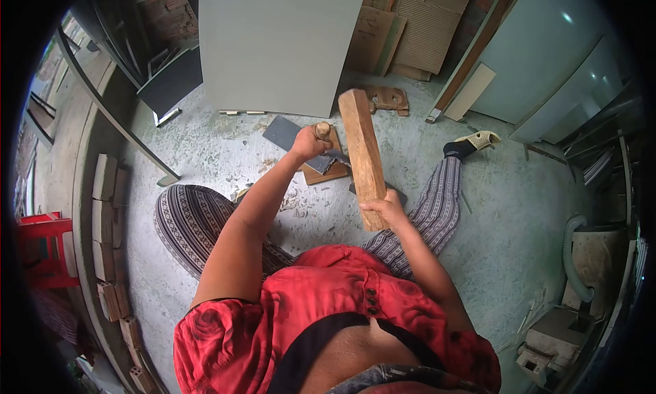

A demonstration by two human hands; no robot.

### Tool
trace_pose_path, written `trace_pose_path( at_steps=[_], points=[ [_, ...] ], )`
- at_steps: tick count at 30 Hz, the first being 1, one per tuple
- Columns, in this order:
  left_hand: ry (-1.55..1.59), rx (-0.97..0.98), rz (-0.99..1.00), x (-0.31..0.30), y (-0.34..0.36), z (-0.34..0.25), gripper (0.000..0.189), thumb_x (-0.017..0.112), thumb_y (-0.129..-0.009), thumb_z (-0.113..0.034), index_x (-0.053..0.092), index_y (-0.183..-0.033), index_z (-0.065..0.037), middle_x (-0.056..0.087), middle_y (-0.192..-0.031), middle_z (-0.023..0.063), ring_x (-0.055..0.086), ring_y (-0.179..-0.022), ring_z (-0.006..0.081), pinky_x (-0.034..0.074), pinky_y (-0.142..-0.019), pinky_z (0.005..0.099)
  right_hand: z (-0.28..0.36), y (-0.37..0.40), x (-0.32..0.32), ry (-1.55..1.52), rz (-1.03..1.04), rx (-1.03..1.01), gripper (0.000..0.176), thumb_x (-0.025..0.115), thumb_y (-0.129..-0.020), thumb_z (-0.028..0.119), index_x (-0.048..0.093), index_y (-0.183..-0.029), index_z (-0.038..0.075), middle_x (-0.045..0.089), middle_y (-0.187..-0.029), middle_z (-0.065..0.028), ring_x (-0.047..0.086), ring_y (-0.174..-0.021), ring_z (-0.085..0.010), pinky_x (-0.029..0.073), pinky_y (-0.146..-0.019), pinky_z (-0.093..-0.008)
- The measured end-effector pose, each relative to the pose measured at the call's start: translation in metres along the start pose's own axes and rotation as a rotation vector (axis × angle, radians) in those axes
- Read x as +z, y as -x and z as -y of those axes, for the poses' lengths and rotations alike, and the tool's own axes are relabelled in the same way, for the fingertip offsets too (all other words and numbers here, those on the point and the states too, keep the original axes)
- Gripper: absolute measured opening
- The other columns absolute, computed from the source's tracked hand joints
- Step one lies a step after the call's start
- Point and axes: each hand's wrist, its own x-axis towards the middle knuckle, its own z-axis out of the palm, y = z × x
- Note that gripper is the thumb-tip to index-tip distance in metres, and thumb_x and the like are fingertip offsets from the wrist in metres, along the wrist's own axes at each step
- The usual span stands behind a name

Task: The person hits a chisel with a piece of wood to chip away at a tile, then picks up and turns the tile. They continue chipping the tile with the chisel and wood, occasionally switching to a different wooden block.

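Note:
My left hand [311, 144] is closed round the handle of a wooden-handled blade [322, 129]; the round handle end points up toward me. What looks like its dark metal part reaches toward a wooden block, though its exact shape is hard to make out. In my right hand [387, 208] is the lower end of that long, rough-hewn wooden block [363, 148], which stands tilted away from me. Beneath the blade lie a brown wooden board [326, 176] and a dark grey slab [281, 133] on the floor. Wood chips [295, 206] are scattered between my legs.
A large pale panel [277, 49] leans ahead, with cardboard [427, 28] beside it. A broken brown piece [388, 99] lies behind the block. Bricks [104, 220] and a red plastic stool [48, 247] are at left. Machinery [557, 339] with a hose stands at right.

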Motion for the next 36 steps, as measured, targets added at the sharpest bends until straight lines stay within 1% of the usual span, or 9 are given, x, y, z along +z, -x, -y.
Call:
trace_pose_path(
  at_steps=[2, 5, 9, 18, 22, 24, 26, 29, 36],
  points=[
    [0.023, -0.136, 0.063, -0.008, -0.002, -0.001, 0.028, 0.073, -0.061, -0.017, 0.061, -0.083, -0.004, 0.065, -0.076, 0.0108, 0.062, -0.071, 0.0236, 0.049, -0.070, 0.0344, -0.019, 0.004, -0.004, -0.070, -0.104, 0.229, 0.037, 0.073, -0.062, 0.014, 0.062, -0.091, -0.007, 0.064, -0.077, -0.0105, 0.063, -0.065, -0.0185, 0.050, -0.060, -0.0299],
    [0.044, -0.137, 0.033, -0.011, -0.003, -0.002, 0.027, 0.072, -0.061, -0.017, 0.060, -0.080, -0.003, 0.064, -0.072, 0.0103, 0.061, -0.067, 0.0229, 0.048, -0.067, 0.0336, -0.072, 0.002, -0.018, -0.056, -0.208, 0.397, 0.034, 0.072, -0.064, 0.010, 0.063, -0.092, -0.006, 0.064, -0.077, -0.0100, 0.063, -0.063, -0.0203, 0.050, -0.059, -0.0301],
    [0.041, -0.141, 0.022, -0.010, -0.003, -0.010, 0.026, 0.072, -0.061, -0.018, 0.059, -0.077, -0.002, 0.063, -0.069, 0.0096, 0.060, -0.064, 0.0209, 0.048, -0.065, 0.0331, -0.092, -0.009, -0.020, -0.049, -0.253, 0.496, 0.031, 0.073, -0.062, 0.011, 0.064, -0.087, -0.006, 0.064, -0.075, -0.0111, 0.063, -0.061, -0.0209, 0.050, -0.057, -0.0305],
    [0.127, -0.095, -0.112, 0.007, -0.002, 0.000, 0.028, 0.073, -0.062, -0.020, 0.060, -0.078, -0.001, 0.064, -0.071, 0.0101, 0.062, -0.065, 0.0210, 0.049, -0.064, 0.0333, -0.122, -0.025, -0.030, 0.065, -0.224, 0.470, 0.045, 0.079, -0.056, 0.020, 0.064, -0.086, -0.010, 0.065, -0.078, -0.0165, 0.064, -0.065, -0.0235, 0.049, -0.061, -0.0324],
    [0.157, -0.124, -0.135, 0.009, 0.001, 0.010, 0.027, 0.073, -0.062, -0.020, 0.061, -0.078, -0.002, 0.065, -0.071, 0.0104, 0.063, -0.066, 0.0222, 0.049, -0.065, 0.0330, -0.117, -0.023, -0.029, 0.053, -0.207, 0.459, 0.045, 0.079, -0.057, 0.020, 0.064, -0.087, -0.010, 0.065, -0.078, -0.0149, 0.064, -0.066, -0.0225, 0.049, -0.061, -0.0320],
    [0.170, -0.037, -0.136, 0.008, 0.005, 0.014, 0.026, 0.074, -0.062, -0.022, 0.062, -0.076, -0.003, 0.065, -0.071, 0.0106, 0.064, -0.067, 0.0234, 0.049, -0.065, 0.0337, -0.109, -0.022, -0.025, 0.052, -0.225, 0.440, 0.031, 0.074, -0.063, 0.012, 0.064, -0.087, -0.005, 0.064, -0.074, -0.0096, 0.063, -0.063, -0.0202, 0.050, -0.058, -0.0308],
    [0.029, -0.020, -0.119, 0.005, 0.012, 0.006, 0.025, 0.074, -0.062, -0.024, 0.063, -0.075, -0.005, 0.065, -0.073, 0.0123, 0.064, -0.071, 0.0266, 0.050, -0.067, 0.0356, -0.117, -0.024, -0.026, 0.040, -0.217, 0.450, 0.033, 0.075, -0.064, 0.013, 0.063, -0.089, -0.005, 0.064, -0.074, -0.0096, 0.063, -0.063, -0.0205, 0.051, -0.058, -0.0313],
    [-0.040, -0.005, -0.144, 0.003, 0.021, -0.007, 0.038, 0.075, -0.058, -0.024, 0.063, -0.090, -0.008, 0.065, -0.088, 0.0168, 0.060, -0.086, 0.0366, 0.049, -0.076, 0.0406, -0.102, -0.022, -0.020, 0.006, -0.194, 0.455, 0.034, 0.074, -0.065, 0.012, 0.062, -0.091, -0.006, 0.064, -0.075, -0.0105, 0.064, -0.063, -0.0219, 0.052, -0.058, -0.0324],
    [0.040, -0.010, -0.125, 0.004, 0.026, -0.017, 0.037, 0.074, -0.055, -0.020, 0.060, -0.087, -0.009, 0.064, -0.087, 0.0156, 0.060, -0.087, 0.0347, 0.048, -0.076, 0.0399, -0.095, -0.022, -0.023, 0.016, -0.180, 0.454, 0.034, 0.073, -0.063, 0.009, 0.062, -0.091, -0.005, 0.063, -0.075, -0.0092, 0.062, -0.061, -0.0223, 0.050, -0.058, -0.0329]
  ],
)
